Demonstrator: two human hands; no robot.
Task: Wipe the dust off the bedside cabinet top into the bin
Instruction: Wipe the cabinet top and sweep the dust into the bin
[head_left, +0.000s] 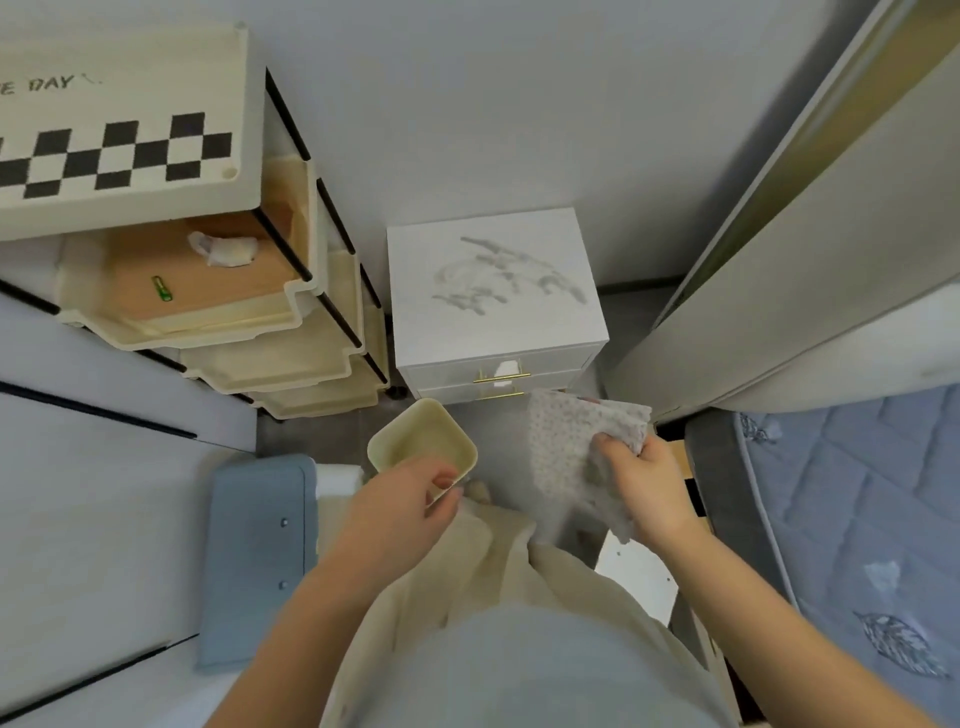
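At lower centre, right hand (644, 483), forearm angled in from below, fingers clenched on a spotted cloth (571, 452) hanging loose. Left hand (415, 499), palm down, pinches the near rim of a cream square bin (415, 441). Beyond both: white bedside cabinet (493, 332), grey dust (509, 280) streaked across its top.

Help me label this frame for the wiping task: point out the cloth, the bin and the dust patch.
cloth (563, 447): head view, middle of the dotted fabric.
bin (395, 441): head view, left rim.
dust patch (506, 278): head view, centre of the grey streaks on the cabinet top.
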